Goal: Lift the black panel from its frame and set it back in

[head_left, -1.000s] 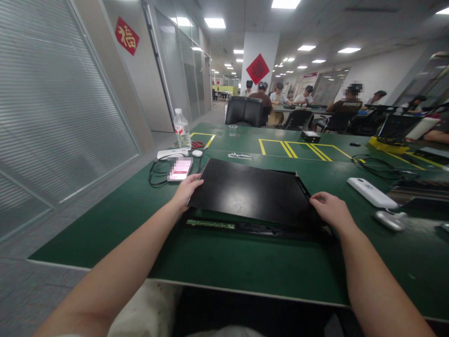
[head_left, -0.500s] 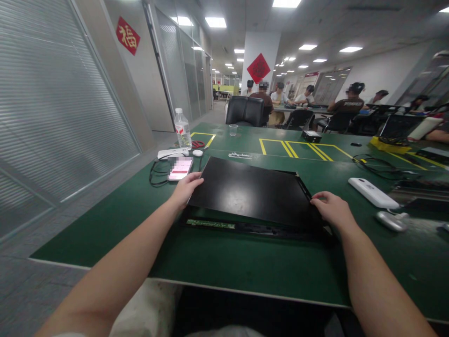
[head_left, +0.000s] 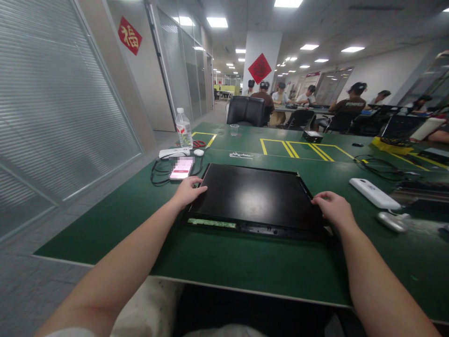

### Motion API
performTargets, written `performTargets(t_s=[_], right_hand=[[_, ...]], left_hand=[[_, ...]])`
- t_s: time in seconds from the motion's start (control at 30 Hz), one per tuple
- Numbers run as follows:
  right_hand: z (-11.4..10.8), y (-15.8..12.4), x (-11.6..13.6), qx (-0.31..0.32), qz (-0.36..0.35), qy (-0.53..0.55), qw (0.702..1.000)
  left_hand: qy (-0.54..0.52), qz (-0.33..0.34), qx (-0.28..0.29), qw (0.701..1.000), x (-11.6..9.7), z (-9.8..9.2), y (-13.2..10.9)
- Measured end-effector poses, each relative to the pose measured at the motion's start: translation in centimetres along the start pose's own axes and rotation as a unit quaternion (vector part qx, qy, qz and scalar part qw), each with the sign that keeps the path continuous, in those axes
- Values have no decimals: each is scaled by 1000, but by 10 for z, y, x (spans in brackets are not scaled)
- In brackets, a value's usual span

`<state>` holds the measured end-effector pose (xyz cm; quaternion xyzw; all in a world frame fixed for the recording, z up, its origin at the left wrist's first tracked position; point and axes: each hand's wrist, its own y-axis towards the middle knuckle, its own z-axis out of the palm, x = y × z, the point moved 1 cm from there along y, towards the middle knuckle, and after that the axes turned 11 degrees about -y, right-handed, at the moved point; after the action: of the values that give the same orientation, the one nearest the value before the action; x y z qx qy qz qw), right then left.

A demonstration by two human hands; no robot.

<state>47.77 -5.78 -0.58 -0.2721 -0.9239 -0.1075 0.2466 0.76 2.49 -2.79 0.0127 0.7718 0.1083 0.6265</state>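
A black screen panel [head_left: 252, 192] lies flat in a shallow black frame [head_left: 266, 230] on the green table. Along the frame's near side runs a green circuit board strip [head_left: 212, 223]. At the panel's left edge is my left hand [head_left: 188, 192], closed, its thumb over the top and its fingers at the outer side. My right hand [head_left: 332, 208] pinches the right side of the frame with thumb and forefinger; its other fingers are curled.
Behind the left hand lie a lit phone [head_left: 181, 168], cables, a white device [head_left: 174, 153], a water bottle [head_left: 184, 128] and red-handled scissors [head_left: 199, 143]. A white power bank [head_left: 374, 193] and a silver mouse-shaped object [head_left: 392, 221] are at right. Several people sit farther back.
The panel's left part has come down from a tilt and now lies level in the frame. My left hand has moved slightly down with it. My right hand has stayed almost still.
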Motion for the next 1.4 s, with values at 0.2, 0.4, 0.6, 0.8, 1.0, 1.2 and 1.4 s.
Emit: performTargets(t_s=[0.2,0.4,0.6,0.8,1.0,1.2,1.4], right_hand=[[-3,-1,0,19,16,11,1000],[0,1,-4,13,6,10,1000],[4,5,-9,15,-8,28,999],[8,9,-14,17,-17,60,998],[3,3,-9,20,-3,36,999],[2,2,-7,19,1,25,1000],[2,3,-7,16,-3,25,1000]], left_hand=[[41,18,19,999,-1,-1,-1],[29,4,29,999,2,-2,1],[64,21,40,997,2,-2,1],[64,13,29,997,1,-2,1],[97,22,32,995,2,-1,0],[108,26,38,993,7,-2,3],[248,48,77,965,12,-2,6]])
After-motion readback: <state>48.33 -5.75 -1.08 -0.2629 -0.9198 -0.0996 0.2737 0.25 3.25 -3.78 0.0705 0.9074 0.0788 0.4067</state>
